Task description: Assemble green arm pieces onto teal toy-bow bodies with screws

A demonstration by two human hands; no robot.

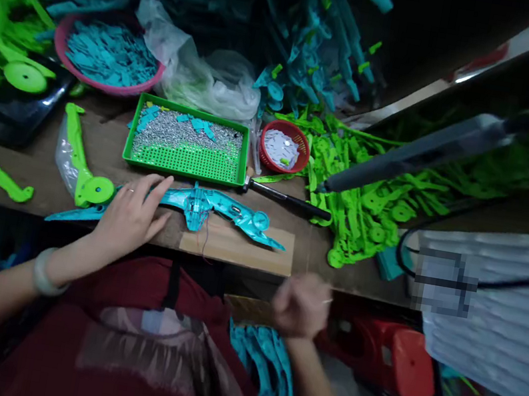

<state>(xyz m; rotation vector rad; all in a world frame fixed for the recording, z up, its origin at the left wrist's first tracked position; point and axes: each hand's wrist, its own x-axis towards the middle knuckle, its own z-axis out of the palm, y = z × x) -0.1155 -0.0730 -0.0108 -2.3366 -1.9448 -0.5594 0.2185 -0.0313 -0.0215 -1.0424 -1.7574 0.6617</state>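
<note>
A long blue plastic shell [195, 203] lies along the front edge of the workbench, its inside facing up, with thin wires at its middle. My left hand [127, 212] lies over its left part, thumb on the near side and fingers on the far side, holding it against the bench. Under the shell's right half is a flat piece of cardboard [235, 252]. My right hand [302, 304] is curled closed just off the bench edge, right of the cardboard. It is blurred, and whatever it may hold cannot be made out.
Beyond the shell sit a green tray [182, 169] of small screws, a black-handled tool [289, 200], a red basket [306, 147] of white pieces and a pink basin [61, 49] of blue pieces. A grey power screwdriver [413, 155] hangs at right above green parts [374, 209].
</note>
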